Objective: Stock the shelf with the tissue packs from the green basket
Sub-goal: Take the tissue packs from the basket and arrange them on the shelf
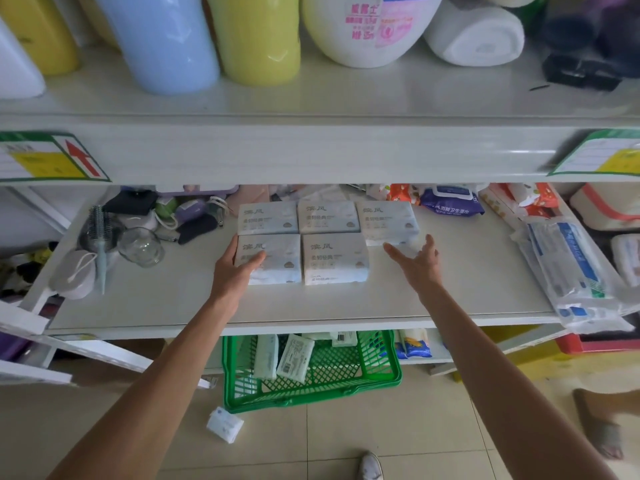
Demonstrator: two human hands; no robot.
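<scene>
Several pale blue tissue packs lie in two rows on the white shelf [450, 292]. My left hand [235, 268] rests on the front-left pack [277, 258], thumb at its left edge and fingers across its front. A second front pack [334, 259] lies beside it. My right hand [417, 261] is spread open just in front of the back-right pack [386, 220], holding nothing. On the floor below the shelf stands the green basket [346, 379] with a few more tissue packs [294, 356] inside.
A hairbrush, a glass jar [140, 245] and small pouches crowd the shelf's left side. Wet-wipe packs [450, 202] sit behind, and long plastic-wrapped packs [571, 271] lie at the right. One small pack [225, 424] lies on the floor tiles. Large bottles stand on the upper shelf.
</scene>
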